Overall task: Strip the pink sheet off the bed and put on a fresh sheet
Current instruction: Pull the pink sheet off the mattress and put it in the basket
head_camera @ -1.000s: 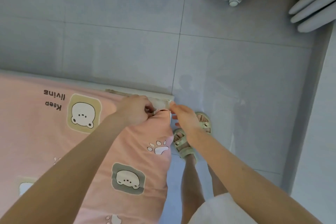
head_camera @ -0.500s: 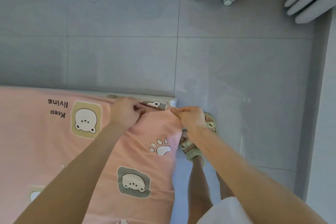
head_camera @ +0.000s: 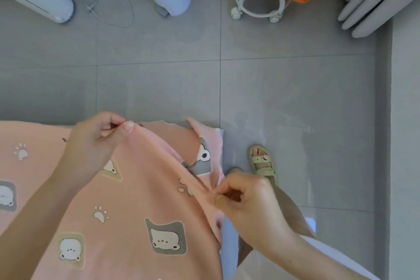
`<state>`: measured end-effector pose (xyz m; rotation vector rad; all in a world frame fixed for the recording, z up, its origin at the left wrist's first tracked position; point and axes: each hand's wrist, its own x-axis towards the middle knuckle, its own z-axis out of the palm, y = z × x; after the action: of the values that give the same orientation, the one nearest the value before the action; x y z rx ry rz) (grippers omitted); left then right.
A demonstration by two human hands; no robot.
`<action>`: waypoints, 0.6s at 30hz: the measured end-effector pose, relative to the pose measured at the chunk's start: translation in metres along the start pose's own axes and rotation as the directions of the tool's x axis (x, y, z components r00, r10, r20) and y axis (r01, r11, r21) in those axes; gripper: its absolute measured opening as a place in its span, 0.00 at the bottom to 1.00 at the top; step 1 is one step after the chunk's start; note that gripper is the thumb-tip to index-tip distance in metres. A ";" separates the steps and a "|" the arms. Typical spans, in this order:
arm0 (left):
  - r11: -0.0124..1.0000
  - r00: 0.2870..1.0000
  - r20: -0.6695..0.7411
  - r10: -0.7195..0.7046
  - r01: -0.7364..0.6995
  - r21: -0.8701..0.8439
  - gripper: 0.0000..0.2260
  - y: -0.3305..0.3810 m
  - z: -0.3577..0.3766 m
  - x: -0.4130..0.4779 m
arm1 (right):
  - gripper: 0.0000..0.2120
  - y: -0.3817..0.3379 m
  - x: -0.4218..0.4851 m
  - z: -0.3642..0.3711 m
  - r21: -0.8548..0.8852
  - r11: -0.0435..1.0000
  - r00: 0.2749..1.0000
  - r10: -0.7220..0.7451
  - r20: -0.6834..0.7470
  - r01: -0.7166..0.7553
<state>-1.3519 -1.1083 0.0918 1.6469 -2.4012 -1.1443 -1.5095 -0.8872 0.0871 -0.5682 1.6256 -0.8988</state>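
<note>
Both hands are closed in pinches on the sheet (head_camera: 136,200). Its edge is held between thumb and forefinger by the left hand (head_camera: 95,143), left of the bed corner (head_camera: 219,132). A gathered fold is held by the right hand (head_camera: 250,198), nearer the person than that corner. A second ago both hands were bunched at the corner itself. They are now drawn apart, and the sheet's corner is lifted and turned back. This corner is judged freed, with stripping barely begun, as the rest is still spread over the bed, left of the corner. Thin pink cloth is noted, printed with bears and paws and pulled into a ridge between the hands.
</note>
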 end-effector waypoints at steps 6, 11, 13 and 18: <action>0.991 0.982 0.181 -0.051 0.027 0.131 0.11 -0.010 -0.024 -0.011 | 0.17 0.052 0.089 -0.009 0.122 0.926 0.926 0.369 -0.082 -0.358; 0.972 0.987 0.155 -0.052 0.015 0.235 0.10 -0.029 -0.013 -0.008 | 0.40 0.098 0.144 0.011 0.295 0.706 0.759 0.640 0.122 -0.643; 0.936 0.986 0.124 -0.113 0.064 0.346 0.17 -0.035 0.002 -0.004 | 0.31 0.108 0.150 0.035 0.256 0.730 0.774 0.608 0.179 -0.633; 0.816 0.967 -0.022 -0.255 0.228 0.531 0.28 -0.034 0.054 0.026 | 0.06 0.120 0.139 0.064 0.234 0.814 0.816 0.566 -0.117 -0.531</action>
<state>-1.3575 -1.1055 0.0234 2.1463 -2.7782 -0.5474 -1.4710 -0.9391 -0.0965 0.1385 1.7110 -0.6635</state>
